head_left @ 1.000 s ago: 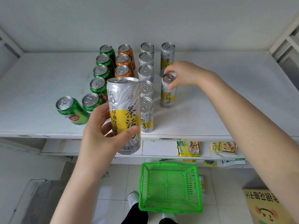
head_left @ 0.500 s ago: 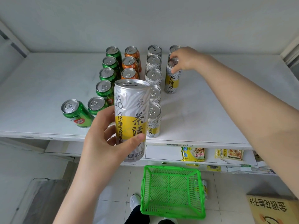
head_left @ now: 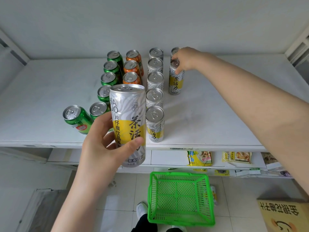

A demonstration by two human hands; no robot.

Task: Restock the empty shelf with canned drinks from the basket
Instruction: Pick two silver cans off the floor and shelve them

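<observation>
left fingers point(head_left: 133, 144) wrap a silver-yellow can point(head_left: 127, 124), upright, in front of the shelf point(head_left: 209, 118) edge at 7 o'clock. right fingers point(head_left: 179, 70) grip the top of a second can point(head_left: 175, 81) standing at 1 o'clock. four rows begun. basket point(head_left: 180, 198) at 6 o'clock looks empty; stray can point(head_left: 213, 195) beside it. judged nearly done.

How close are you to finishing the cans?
Nearly done: green cans, orange cans and a row of silver cans already stand on the shelf. The right hand grips a back can there; the left hand holds a tall can. The basket looks empty, though a stray can sits beside it.
</observation>
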